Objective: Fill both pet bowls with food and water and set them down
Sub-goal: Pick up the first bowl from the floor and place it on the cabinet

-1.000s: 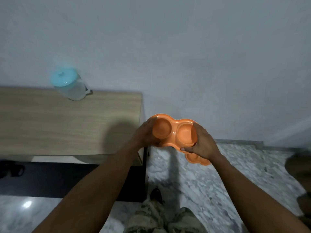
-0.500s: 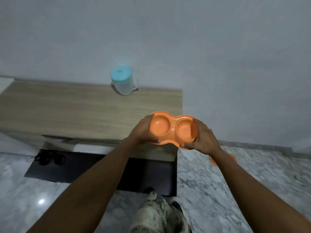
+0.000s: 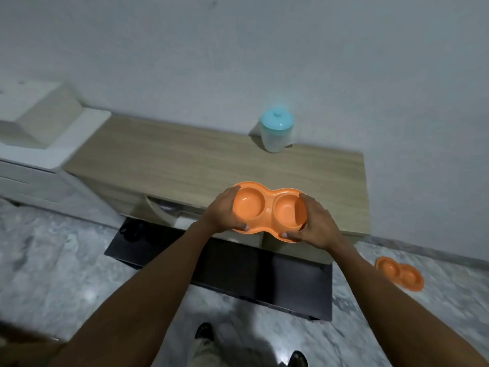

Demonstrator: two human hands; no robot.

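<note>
I held the orange plastic double pet bowl (image 3: 270,211) above the wooden table's (image 3: 185,165) front edge, left hand (image 3: 223,211) and right hand (image 3: 315,226) fingers wrapped around its ends. A second orange double bowl (image 3: 399,272) lay on the marble floor (image 3: 53,260); a teal-lidded jug (image 3: 276,132) stood by the wall.

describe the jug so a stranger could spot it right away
Find the long wooden cabinet against the grey wall. Near its back right corner stands the jug, alone there. It is a pale, cloudy container with a turquoise lid, unlike the orange bowls.
</note>
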